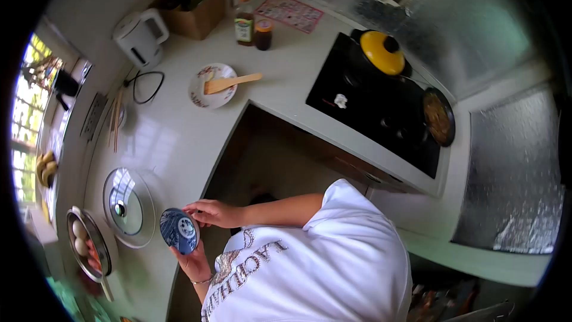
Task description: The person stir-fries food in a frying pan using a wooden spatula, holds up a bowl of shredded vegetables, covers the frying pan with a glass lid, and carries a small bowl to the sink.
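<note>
Tilted over the counter's front edge is a small blue-and-white patterned bowl (pixel 173 226), its inside facing up toward me. My left hand (pixel 192 262), with a bracelet at the wrist, is closed around the bowl's lower side. Across from it, my right hand (pixel 215 212) has its fingers bent at the bowl's upper rim, touching it; part of the grip is hidden. Close by on the counter lies a round glass lid (pixel 136 226) with a knob. Beside that stands a metal pan (pixel 109 262) with white eggs and reddish pieces in it.
A plate (pixel 205 100) carries a wooden spatula (pixel 223 85). Behind are a white kettle (pixel 134 42), a cardboard box (pixel 199 18), a bottle (pixel 243 27) and a jar (pixel 263 39). On the black cooktop (pixel 357 104) sit a yellow-lidded pot (pixel 375 50) and a frying pan (pixel 447 125).
</note>
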A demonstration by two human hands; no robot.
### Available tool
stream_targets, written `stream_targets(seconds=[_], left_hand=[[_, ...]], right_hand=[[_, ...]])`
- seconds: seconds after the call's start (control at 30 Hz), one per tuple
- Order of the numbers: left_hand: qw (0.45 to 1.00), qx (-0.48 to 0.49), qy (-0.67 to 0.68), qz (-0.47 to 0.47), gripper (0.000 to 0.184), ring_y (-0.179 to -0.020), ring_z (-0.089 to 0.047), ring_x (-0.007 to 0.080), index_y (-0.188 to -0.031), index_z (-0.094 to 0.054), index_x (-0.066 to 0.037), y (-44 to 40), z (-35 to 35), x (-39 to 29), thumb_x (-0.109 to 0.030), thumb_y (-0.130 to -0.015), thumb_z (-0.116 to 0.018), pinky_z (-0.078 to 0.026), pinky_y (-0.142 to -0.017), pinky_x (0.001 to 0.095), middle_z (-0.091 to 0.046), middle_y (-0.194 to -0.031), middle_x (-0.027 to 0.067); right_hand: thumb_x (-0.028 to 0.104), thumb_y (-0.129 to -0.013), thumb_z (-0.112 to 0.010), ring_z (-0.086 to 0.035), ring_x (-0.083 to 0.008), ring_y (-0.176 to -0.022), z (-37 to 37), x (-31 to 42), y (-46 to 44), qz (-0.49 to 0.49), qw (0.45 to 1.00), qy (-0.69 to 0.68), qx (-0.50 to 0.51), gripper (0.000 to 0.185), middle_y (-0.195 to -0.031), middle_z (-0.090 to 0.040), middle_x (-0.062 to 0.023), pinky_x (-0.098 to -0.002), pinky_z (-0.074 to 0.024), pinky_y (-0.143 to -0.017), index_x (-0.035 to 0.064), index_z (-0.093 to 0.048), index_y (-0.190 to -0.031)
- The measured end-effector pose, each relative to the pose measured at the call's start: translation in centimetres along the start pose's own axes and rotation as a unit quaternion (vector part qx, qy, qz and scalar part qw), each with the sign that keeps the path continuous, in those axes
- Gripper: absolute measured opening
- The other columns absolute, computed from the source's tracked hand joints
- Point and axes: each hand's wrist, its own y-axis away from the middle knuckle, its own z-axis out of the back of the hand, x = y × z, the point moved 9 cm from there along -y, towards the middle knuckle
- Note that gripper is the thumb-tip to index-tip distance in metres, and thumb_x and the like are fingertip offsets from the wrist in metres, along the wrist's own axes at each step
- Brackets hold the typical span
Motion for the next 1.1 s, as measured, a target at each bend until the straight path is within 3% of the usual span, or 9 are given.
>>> stream_targets(seconds=[0.3,0.4,0.43,0.47,0.57,0.83,0.93,1.03,1.1], left_hand=[[0.992,0.105,0.016,0.074,0.048,-0.117,-0.05,0.0227,-0.13,-0.042,-0.007,6.4,2.7,-3.0,-0.034,-0.092,-0.052,-0.044,-0.096,0.039,-0.049,-0.131,0.0082],[0.998,0.006,0.041,0.052,0.044,-0.115,-0.052,0.0233,-0.126,-0.047,-0.01,9.2,5.8,-4.0,-0.033,-0.09,-0.054,-0.046,-0.092,0.0392,-0.051,-0.129,0.0083],[0.988,0.111,0.059,0.084,0.044,-0.119,-0.048,0.0236,-0.127,-0.047,-0.006,10.4,4.7,-4.7,-0.031,-0.091,-0.052,-0.037,-0.101,0.0358,-0.05,-0.13,0.0079],[0.997,0.046,0.02,0.065,0.043,-0.118,-0.049,0.0232,-0.125,-0.048,-0.005,11.9,6.3,-5.3,-0.032,-0.091,-0.052,-0.038,-0.1,0.0371,-0.053,-0.128,0.0072],[1.0,-0.02,0.0,0.021,0.05,-0.116,-0.05,0.0268,-0.133,-0.03,-0.026,16.2,8.8,-8.1,-0.03,-0.09,-0.054,-0.048,-0.086,0.0496,-0.043,-0.132,0.0041],[0.985,-0.094,0.071,-0.128,0.052,-0.116,-0.05,0.0258,-0.134,-0.027,-0.028,23.9,16.2,-12.6,-0.028,-0.09,-0.055,-0.052,-0.084,0.0463,-0.043,-0.13,0.0057],[0.962,-0.171,0.068,-0.2,0.05,-0.114,-0.05,0.0254,-0.133,-0.029,-0.027,26.2,17.1,-14.0,-0.028,-0.09,-0.054,-0.053,-0.083,0.0444,-0.045,-0.129,0.0068],[0.944,-0.211,0.089,-0.238,0.046,-0.114,-0.051,0.025,-0.132,-0.034,-0.026,27.2,18.5,-13.8,-0.027,-0.09,-0.054,-0.054,-0.083,0.0435,-0.046,-0.127,0.0072],[0.934,-0.233,0.095,-0.253,0.043,-0.113,-0.051,0.0249,-0.13,-0.037,-0.025,27.2,17.8,-13.7,-0.027,-0.09,-0.054,-0.055,-0.081,0.0417,-0.047,-0.126,0.0072]], right_hand=[[0.038,-0.097,-0.04,-0.057,-0.0104,-0.082,-7.1,-1.0,6.1,0.035,0.997,0.011,-0.066,0.044,-0.111,-0.055,-0.0052,-0.0251,-0.0493,-0.07,0.0097,-0.044,-0.131],[0.034,-0.098,-0.04,-0.058,-0.0092,-0.081,-9.0,-3.9,8.2,-0.032,0.992,-0.016,-0.121,0.04,-0.11,-0.056,-0.0048,-0.0243,-0.0488,-0.071,0.0101,-0.044,-0.13],[0.032,-0.098,-0.041,-0.059,-0.0098,-0.083,-9.6,-4.9,8.6,-0.046,0.99,-0.022,-0.132,0.038,-0.112,-0.057,-0.0054,-0.0241,-0.0487,-0.071,0.01,-0.044,-0.129],[0.032,-0.097,-0.043,-0.058,-0.0093,-0.078,-10.3,-5.2,9.3,-0.033,0.988,-0.026,-0.146,0.037,-0.106,-0.058,-0.005,-0.0235,-0.0486,-0.069,0.0085,-0.046,-0.125],[0.032,-0.097,-0.042,-0.06,-0.0107,-0.081,-12.8,-7.0,10.0,-0.123,0.981,-0.007,-0.151,0.037,-0.112,-0.057,-0.007,-0.0239,-0.0486,-0.072,0.0078,-0.047,-0.125],[0.025,-0.096,-0.046,-0.058,-0.0111,-0.079,-16.3,-14.3,5.1,-0.233,0.964,-0.062,-0.11,0.026,-0.097,-0.059,-0.0059,-0.0246,-0.0482,-0.071,0.004,-0.053,-0.109],[0.023,-0.093,-0.052,-0.058,-0.0127,-0.074,-13.5,-13.2,-1.5,-0.154,0.964,0.185,-0.111,0.022,-0.087,-0.06,-0.005,-0.0266,-0.0482,-0.067,0.0039,-0.055,-0.104],[0.021,-0.087,-0.058,-0.062,-0.0214,-0.078,-15.9,-6.0,-12.0,0.072,0.85,0.52,-0.049,0.026,-0.087,-0.061,-0.0111,-0.0362,-0.0507,-0.066,0.0068,-0.055,-0.108],[0.033,-0.086,-0.058,-0.063,-0.0266,-0.084,-17.0,-5.7,-18.8,0.106,0.765,0.635,-0.026,0.036,-0.09,-0.062,-0.0124,-0.0392,-0.051,-0.069,0.0113,-0.053,-0.114]])
